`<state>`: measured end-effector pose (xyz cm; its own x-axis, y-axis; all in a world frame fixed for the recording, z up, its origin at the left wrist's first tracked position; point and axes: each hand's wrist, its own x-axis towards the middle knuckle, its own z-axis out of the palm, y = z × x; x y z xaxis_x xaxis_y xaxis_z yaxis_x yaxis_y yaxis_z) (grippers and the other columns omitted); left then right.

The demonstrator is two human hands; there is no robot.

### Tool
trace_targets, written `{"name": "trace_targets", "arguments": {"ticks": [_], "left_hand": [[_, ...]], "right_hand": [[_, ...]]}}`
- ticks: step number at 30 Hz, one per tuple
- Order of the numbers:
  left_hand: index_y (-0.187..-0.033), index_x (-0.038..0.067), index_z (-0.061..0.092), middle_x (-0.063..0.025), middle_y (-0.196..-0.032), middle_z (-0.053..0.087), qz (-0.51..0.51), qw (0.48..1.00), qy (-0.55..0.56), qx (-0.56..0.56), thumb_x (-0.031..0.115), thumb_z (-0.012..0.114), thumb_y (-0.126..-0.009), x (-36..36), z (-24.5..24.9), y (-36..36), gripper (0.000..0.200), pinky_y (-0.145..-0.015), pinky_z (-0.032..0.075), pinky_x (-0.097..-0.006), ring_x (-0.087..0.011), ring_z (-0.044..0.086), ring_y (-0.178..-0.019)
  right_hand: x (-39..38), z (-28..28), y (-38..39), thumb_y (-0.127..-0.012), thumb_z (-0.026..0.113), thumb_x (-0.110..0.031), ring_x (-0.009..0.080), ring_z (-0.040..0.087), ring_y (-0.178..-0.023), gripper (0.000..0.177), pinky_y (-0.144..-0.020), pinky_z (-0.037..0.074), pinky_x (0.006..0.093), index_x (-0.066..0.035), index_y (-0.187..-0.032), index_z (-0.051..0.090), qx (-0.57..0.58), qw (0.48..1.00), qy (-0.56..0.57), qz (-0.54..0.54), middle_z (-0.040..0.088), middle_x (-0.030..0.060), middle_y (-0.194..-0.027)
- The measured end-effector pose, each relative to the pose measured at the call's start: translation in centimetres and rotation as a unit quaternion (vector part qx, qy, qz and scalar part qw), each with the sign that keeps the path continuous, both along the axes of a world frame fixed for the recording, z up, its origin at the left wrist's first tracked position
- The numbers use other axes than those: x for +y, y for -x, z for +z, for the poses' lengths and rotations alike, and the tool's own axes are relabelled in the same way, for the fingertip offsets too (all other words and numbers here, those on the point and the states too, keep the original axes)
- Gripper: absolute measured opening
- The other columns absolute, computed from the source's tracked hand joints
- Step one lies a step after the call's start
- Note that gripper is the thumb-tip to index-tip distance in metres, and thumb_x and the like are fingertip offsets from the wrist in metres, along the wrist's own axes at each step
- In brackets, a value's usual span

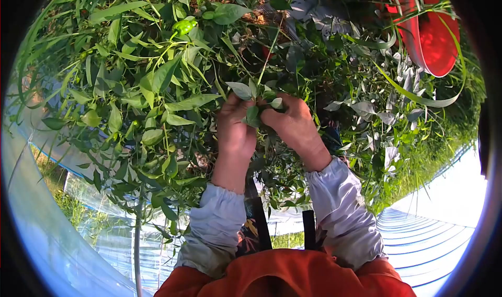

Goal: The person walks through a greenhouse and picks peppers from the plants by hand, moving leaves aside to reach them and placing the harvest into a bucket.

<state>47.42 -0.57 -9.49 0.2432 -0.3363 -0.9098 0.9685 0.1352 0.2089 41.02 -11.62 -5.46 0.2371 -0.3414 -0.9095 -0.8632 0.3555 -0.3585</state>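
Left hand [235, 132] and right hand [295, 125] are pinched together on a leafy sprig [253, 114] right between them. Careful: one hard tug could tear that thin stem or shake the green pepper [184, 26] up-left.

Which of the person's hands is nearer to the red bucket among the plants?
Right. The right hand sits below and left of the red bucket; the left hand is beside it, farther left. Both grip one leafy twig.
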Motion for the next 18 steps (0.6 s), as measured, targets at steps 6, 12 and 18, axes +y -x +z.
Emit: {"name": "trace_targets", "arguments": {"ticks": [6, 12, 18], "left_hand": [[-0.100, 0.003, 0.059, -0.0091, -0.086, 0.066, -0.016, 1.000, -0.007, -0.013, 0.002, 0.057, -0.090, 0.1, -0.6, 0.5, 0.010, -0.072, 0.052, -0.0308, -0.0188, 0.064, -0.078], [-0.098, 0.001, 0.059, -0.0109, -0.088, 0.067, -0.080, 0.997, -0.011, 0.010, 0.007, 0.057, -0.093, -0.1, -0.1, -0.3, 0.008, -0.073, 0.052, -0.0292, -0.0174, 0.065, -0.077], [-0.099, 0.001, 0.060, -0.0096, -0.091, 0.067, -0.086, 0.996, -0.019, -0.015, 0.010, 0.058, -0.094, -0.4, -0.5, 0.1, 0.011, -0.076, 0.049, -0.0281, -0.0167, 0.065, -0.082]], "right_hand": [[0.5, -3.0, 3.4, -0.074, 0.058, -0.006, 0.0302, 0.061, -0.069, 0.019, -0.059, 0.047, 0.0364, 0.001, -0.092, 0.064, -0.264, 0.898, 0.244, 0.254, 0.061, 0.0175, -0.088], [-2.2, 1.5, 2.2, -0.078, 0.066, -0.020, 0.0190, 0.058, -0.057, 0.023, -0.054, 0.045, 0.0350, 0.000, -0.087, 0.063, -0.053, 0.991, -0.013, 0.118, 0.056, 0.0136, -0.068], [-4.8, 0.1, 8.6, -0.090, 0.066, -0.025, 0.0118, 0.062, -0.062, 0.025, -0.058, 0.053, 0.0246, -0.001, -0.095, 0.058, -0.013, 0.993, -0.049, -0.102, 0.061, 0.0023, -0.076]]}}
